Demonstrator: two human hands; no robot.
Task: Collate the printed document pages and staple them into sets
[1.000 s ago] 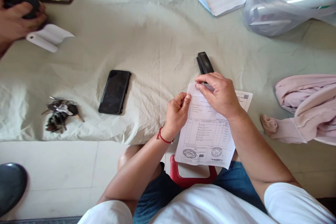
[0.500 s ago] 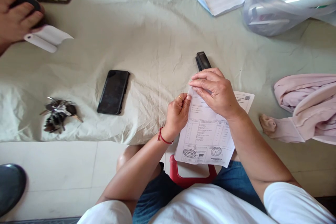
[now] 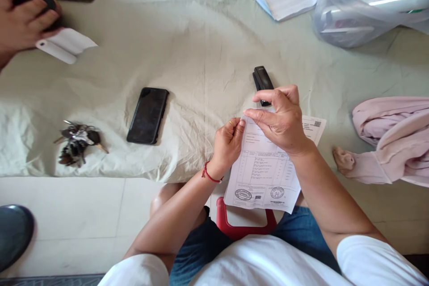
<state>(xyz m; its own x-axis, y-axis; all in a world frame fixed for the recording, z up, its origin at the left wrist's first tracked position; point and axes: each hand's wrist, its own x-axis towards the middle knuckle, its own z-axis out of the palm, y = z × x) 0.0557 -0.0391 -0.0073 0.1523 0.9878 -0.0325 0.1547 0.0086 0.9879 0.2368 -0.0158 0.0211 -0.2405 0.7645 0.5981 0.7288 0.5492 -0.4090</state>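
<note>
A printed paper form (image 3: 268,165) with two round stamps near its lower edge lies partly over the cloth-covered table's front edge. My left hand (image 3: 228,145) pinches its top left corner; the wrist wears a red thread. My right hand (image 3: 279,118) rests on the same top edge, thumb and fingers pinching the paper close to that corner. A black stapler (image 3: 262,79) lies on the cloth just beyond my right hand, apart from the fingers.
A black phone (image 3: 148,115) and a bunch of keys (image 3: 77,143) lie to the left. Another person's hand (image 3: 20,22) at far left holds a dark object over a paper roll (image 3: 63,44). A pink cloth (image 3: 392,138) lies right; a plastic bag (image 3: 362,4) and notepad (image 3: 286,0) sit behind.
My right hand has slid back off the stapler toward the paper's top left corner and raised its fingers. The left hand keeps its pinch. The other person's hand shifted slightly.
</note>
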